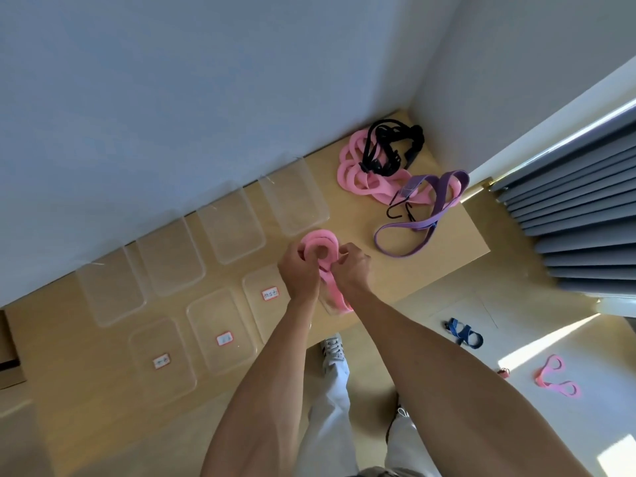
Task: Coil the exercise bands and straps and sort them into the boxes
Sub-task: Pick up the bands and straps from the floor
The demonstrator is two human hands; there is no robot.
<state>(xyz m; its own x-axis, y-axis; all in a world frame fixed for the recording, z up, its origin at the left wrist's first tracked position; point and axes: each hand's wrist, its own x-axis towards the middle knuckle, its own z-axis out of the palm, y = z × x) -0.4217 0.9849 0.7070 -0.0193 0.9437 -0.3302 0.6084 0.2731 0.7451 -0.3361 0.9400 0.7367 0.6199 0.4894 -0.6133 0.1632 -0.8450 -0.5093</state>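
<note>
Both hands are clamped on one pink band [318,244] above the near edge of the desk [447,242]: the left hand [298,270] grips the wound coil while the right hand [352,268] pinches the loose tail hanging past that edge. The task looks barely begun: the clear boxes [227,328] seem empty, and a tangle of pink tubing [354,173], black straps [389,142] and a purple strap [430,215] waits at the far right corner. The desk middle leaves room, but walls hem the far side.
</note>
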